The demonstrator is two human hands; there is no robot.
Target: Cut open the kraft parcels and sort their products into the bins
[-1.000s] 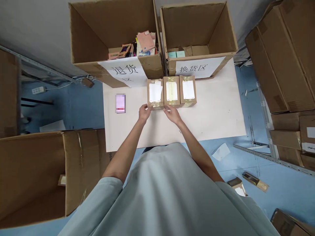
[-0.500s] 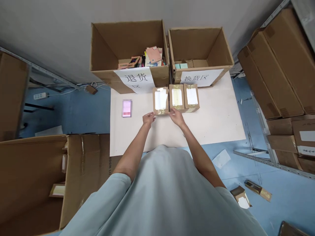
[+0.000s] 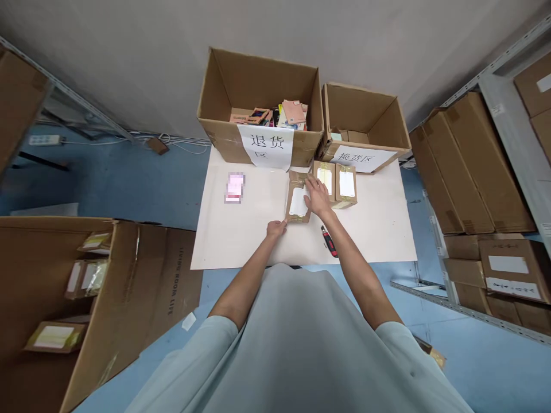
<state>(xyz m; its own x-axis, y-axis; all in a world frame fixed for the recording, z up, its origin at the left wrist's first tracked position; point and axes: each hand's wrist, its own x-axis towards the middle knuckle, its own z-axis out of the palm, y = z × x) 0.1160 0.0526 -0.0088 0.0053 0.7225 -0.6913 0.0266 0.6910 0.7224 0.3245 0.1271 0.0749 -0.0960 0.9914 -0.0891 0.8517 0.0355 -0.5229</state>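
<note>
Touching the small labelled carton on the tabletop, the hands work from opposite sides of it. The left hand has its fingertips at the carton's near-left corner, while the right hand lies over its right side, fingers partly curled and covering some of the white label. From this height I cannot tell whether either hand is gripping it or only steadying it. Shiny tape shows at the carton's near end.

Just to the right of the labelled carton, two similar cartons stand side by side, the middle carton partly hidden by the right hand and the end carton in fuller view. Nearer the person than the labelled carton, and to its right, lies a red-and-black tool next to the right forearm. Well to the carton's left is a blurred pink-and-white rectangle.

Beyond the labelled carton stand two big open boxes with handwritten paper signs: the left box contains a jumble of small packs, a pink one on top; the right box contains a few small boxes. Far left of the carton, below tabletop level, a large open box has several taped parcels inside.
</note>
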